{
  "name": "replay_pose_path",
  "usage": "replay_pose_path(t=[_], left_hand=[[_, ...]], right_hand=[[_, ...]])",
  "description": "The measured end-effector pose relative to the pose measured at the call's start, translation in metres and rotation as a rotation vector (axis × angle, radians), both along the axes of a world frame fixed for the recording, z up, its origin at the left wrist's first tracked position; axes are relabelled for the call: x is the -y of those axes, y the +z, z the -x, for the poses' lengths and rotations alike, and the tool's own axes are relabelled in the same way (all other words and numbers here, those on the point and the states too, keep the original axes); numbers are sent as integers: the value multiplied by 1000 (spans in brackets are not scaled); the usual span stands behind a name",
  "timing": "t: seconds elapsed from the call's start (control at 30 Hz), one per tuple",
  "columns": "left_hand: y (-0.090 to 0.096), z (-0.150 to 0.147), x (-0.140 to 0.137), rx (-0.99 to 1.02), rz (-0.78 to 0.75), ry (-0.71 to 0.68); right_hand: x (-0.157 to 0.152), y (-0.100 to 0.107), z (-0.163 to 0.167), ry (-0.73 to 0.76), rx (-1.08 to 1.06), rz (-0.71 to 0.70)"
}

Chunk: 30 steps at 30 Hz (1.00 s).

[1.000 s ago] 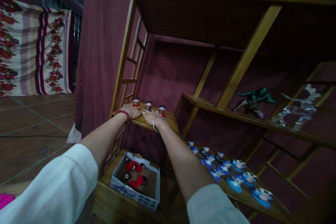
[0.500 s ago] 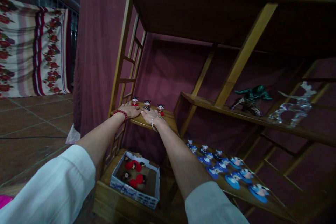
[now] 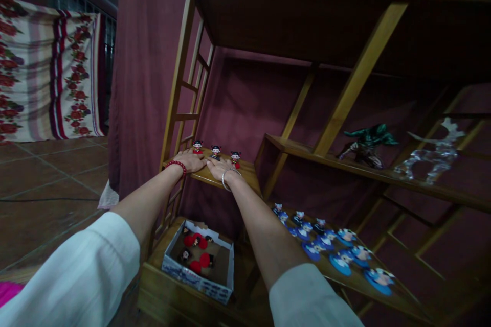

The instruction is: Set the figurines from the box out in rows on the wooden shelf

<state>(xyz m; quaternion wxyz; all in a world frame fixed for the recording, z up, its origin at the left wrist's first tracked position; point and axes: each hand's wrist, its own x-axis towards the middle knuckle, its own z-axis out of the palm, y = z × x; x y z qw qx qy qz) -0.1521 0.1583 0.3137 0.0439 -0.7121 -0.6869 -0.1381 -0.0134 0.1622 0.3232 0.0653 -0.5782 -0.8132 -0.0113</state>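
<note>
On a small wooden shelf (image 3: 245,178) stand three figurines in a row, each with black hair buns. My left hand (image 3: 193,161), with a red bead bracelet at the wrist, lies flat just in front of the left figurine (image 3: 198,146). My right hand (image 3: 221,166), wearing a silver bangle, rests palm down before the middle figurine (image 3: 215,152); the right figurine (image 3: 235,158) is close behind it. Fingers of both hands are stretched out, the fingertips near the figurine bases. Whether they touch the bases I cannot tell.
Below stands an open cardboard box (image 3: 230,276) with several red and black figurines lying inside. Blue-based figurines (image 3: 341,263) fill a lower shelf on the right. A green dark statue (image 3: 370,143) and a clear deer figure (image 3: 435,156) stand higher up.
Almost nothing differs. Both hands stay flat on the shelf in front of the figurines, and the view has shifted very slightly.
</note>
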Motion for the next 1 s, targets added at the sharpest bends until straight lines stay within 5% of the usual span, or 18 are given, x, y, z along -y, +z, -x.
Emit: replay_pose_path(t=[1.0], left_hand=[[1, -1, 3, -6, 0, 9]], right_hand=[[6, 3, 0, 11, -8, 10]])
